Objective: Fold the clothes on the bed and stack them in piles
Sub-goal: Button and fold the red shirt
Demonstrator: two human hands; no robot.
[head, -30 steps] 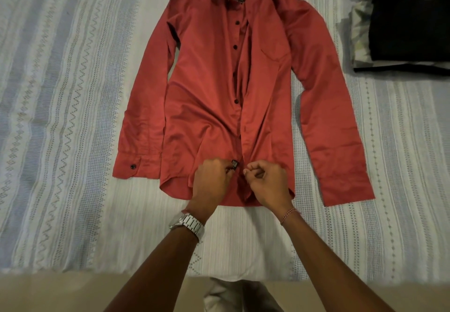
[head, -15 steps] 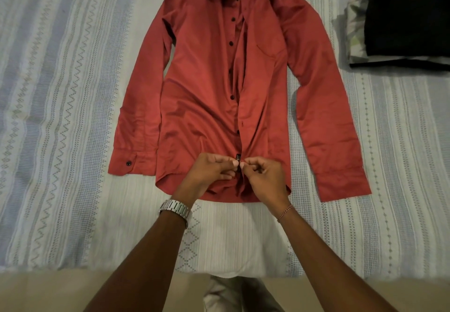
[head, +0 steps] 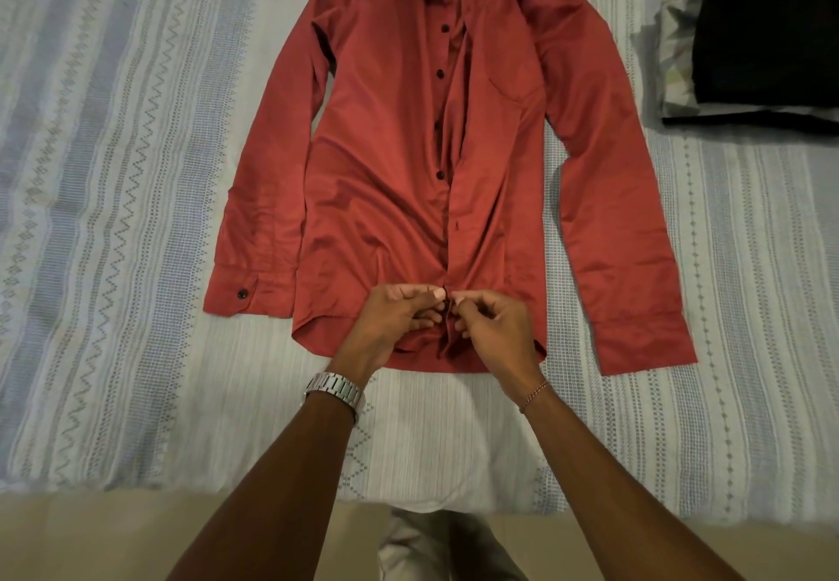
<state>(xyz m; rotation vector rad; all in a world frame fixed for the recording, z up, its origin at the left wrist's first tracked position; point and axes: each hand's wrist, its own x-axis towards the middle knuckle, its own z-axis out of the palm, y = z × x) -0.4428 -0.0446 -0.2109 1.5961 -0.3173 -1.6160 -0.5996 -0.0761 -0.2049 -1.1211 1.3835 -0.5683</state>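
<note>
A single head-worn wide-angle view looks forward and steeply down from the bed's (head: 113, 262) near edge; the hands fall close beneath the lens; the far side runs off the top. No second view shares the scene.

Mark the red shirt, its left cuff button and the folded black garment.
red shirt (head: 377, 163), head view, on the front panel.
cuff button (head: 242, 293), head view, on the button's centre.
black garment (head: 767, 35), head view, on its top face.

Red long-sleeved shirt (head: 386, 181) lies flat, face-up, sleeves spread, on bed (head: 113, 172).
</note>
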